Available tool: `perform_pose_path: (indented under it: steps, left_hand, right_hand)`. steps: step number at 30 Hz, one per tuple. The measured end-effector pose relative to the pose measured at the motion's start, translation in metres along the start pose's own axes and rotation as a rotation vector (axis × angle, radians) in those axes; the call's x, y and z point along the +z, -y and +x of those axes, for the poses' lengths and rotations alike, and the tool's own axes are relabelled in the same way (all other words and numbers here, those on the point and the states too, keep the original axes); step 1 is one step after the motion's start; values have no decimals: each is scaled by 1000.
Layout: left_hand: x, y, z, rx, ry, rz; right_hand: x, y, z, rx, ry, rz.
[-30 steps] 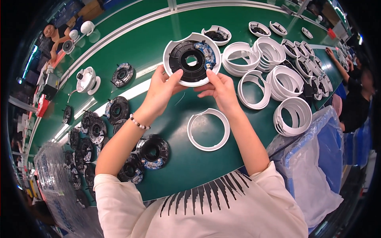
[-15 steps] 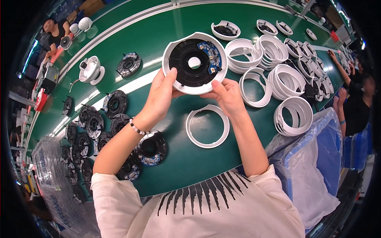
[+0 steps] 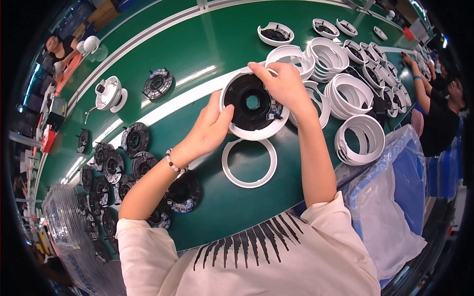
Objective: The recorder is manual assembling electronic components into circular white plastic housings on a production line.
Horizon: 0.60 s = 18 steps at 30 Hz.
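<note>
Over the green table I hold a white ring-shaped housing (image 3: 256, 133) with a round black plastic disc (image 3: 239, 111) seated inside it. My left hand (image 3: 210, 123) is closed on its left rim, thumb on the front. Closed over the upper right rim, my right hand (image 3: 286, 88) covers much of the blue circuit board (image 3: 274, 112) on the disc. Just below the held piece a loose white ring (image 3: 249, 184) lies on the table.
Several black discs with circuit boards (image 3: 112, 165) lie at left, beside clear plastic trays (image 3: 64, 222). A white device (image 3: 104, 96) stands farther back. Stacked white rings (image 3: 359, 143) and filled housings (image 3: 274, 33) are at right. A bagged blue bin (image 3: 380, 197) is near right. Co-workers sit at both sides.
My right hand has moved from the housing's lower right rim up to its upper right. The housing has shifted right and lower, and its circuit board has turned clockwise to the lower right.
</note>
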<state>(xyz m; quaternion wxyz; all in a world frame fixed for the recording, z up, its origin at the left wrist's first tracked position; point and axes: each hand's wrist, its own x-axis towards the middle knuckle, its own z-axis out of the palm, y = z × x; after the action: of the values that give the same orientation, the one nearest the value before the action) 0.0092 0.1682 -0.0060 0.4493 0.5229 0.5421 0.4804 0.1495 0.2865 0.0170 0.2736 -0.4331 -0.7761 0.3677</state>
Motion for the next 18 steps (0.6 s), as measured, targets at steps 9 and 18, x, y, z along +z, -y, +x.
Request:
perform_pose_path:
  steps: [9, 18]
  left_hand:
    - [-24, 14, 61, -285, -43, -448]
    - [-96, 109, 188, -288, -375, -641]
  right_hand:
    - [18, -10, -17, -391, -490, -167]
    - [58, 19, -131, -93, 356, -613]
